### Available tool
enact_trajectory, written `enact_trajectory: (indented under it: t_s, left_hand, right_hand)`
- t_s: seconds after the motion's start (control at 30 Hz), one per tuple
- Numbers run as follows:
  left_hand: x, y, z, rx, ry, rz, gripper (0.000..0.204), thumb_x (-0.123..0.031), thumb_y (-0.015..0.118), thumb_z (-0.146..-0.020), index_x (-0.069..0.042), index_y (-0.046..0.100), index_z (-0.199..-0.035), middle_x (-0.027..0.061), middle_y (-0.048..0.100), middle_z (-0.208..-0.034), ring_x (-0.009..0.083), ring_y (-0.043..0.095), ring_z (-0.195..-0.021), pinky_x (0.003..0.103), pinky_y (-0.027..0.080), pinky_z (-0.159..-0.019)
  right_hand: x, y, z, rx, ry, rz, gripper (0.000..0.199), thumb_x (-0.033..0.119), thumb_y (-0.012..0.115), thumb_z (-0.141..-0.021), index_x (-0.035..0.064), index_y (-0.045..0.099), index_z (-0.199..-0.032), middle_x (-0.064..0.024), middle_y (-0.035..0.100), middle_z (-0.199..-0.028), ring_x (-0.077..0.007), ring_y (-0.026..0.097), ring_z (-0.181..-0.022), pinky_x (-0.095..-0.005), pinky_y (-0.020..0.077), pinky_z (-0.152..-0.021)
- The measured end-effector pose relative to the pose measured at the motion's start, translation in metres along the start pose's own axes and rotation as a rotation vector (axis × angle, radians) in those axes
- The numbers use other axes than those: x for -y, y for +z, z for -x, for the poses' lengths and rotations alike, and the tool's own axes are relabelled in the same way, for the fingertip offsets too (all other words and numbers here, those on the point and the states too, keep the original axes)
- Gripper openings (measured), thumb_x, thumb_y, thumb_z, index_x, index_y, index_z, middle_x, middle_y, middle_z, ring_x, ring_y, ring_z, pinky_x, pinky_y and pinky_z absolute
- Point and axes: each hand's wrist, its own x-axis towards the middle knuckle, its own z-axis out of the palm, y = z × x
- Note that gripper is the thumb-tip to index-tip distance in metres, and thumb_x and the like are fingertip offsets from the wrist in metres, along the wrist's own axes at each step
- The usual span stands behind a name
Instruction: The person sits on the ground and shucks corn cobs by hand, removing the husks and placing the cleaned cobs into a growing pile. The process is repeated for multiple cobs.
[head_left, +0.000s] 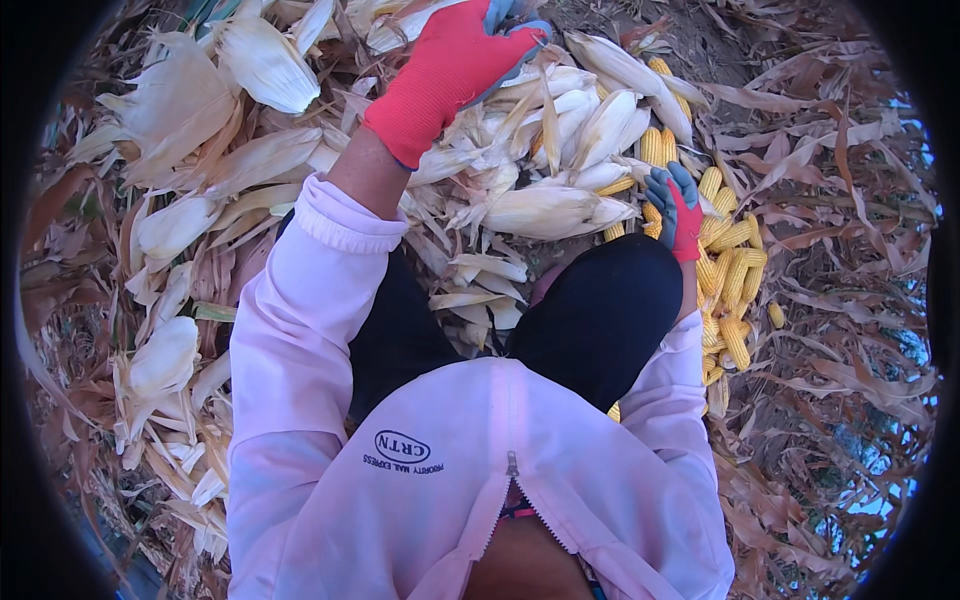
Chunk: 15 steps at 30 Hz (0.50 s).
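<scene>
My left hand (455, 70), in a red glove with grey-blue fingers, reaches to the top edge above the heap of husked-in corn ears (570, 130). Its thumb stands apart from the other fingers, whose tips are cut off by the picture edge; nothing shows in it. Beside my right knee, my gloved right hand (677, 212) has its fingers curled around a yellow corn cob (652, 214), mostly hidden by the hand and the knee. A pale ear still in its husk (545, 212) lies in front of my knees.
Bare yellow cobs (735, 270) form a pile to the right of my right leg. Loose pale husks (265, 65) are heaped at the left. Dry brown leaves (830, 200) cover the ground at the right. My bent knees (625, 290) frame the near side of the heap.
</scene>
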Motion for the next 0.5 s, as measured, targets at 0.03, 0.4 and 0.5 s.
enact_trajectory:
  t_s: [0.03,0.4,0.5]
  left_hand:
    - [-0.001,0.004,-0.002,-0.005,0.071,0.003,0.017,-0.018,0.062,-0.082,-0.002,0.062,-0.086,0.0058,0.061,-0.074,0.0129,0.056,-0.067,0.030,0.045,-0.063]
    - [0.008,0.014,-0.012,-0.068,0.169,-0.145,0.027,-0.028,0.065,-0.076,-0.004,0.064,-0.088,0.0131,0.063,-0.070,0.0279,0.061,-0.065,0.037,0.047,-0.061]
    - [0.017,0.014,-0.018,-0.075,0.195,-0.243,0.030,-0.029,0.065,-0.076,-0.003,0.064,-0.091,0.0146,0.064,-0.072,0.0271,0.063,-0.068,0.037,0.048,-0.063]
  right_hand:
    - [-0.030,-0.006,-0.011,0.113,-0.022,0.124,0.048,0.016,0.063,-0.086,0.0023,0.042,-0.128,-0.0160,0.056,-0.116,-0.0215,0.059,-0.104,-0.0283,0.0475,-0.086]
    - [-0.140,0.095,-0.012,0.813,-0.292,1.846,0.103,0.042,0.080,-0.054,0.0158,0.028,-0.140,-0.0136,0.049,-0.122,-0.0329,0.042,-0.119,-0.0479,0.0334,-0.098]
    - [-0.134,0.098,-0.023,0.867,-0.180,1.819,0.087,0.040,0.079,-0.055,0.0119,0.044,-0.129,-0.0124,0.056,-0.108,-0.0313,0.052,-0.105,-0.0442,0.0410,-0.089]
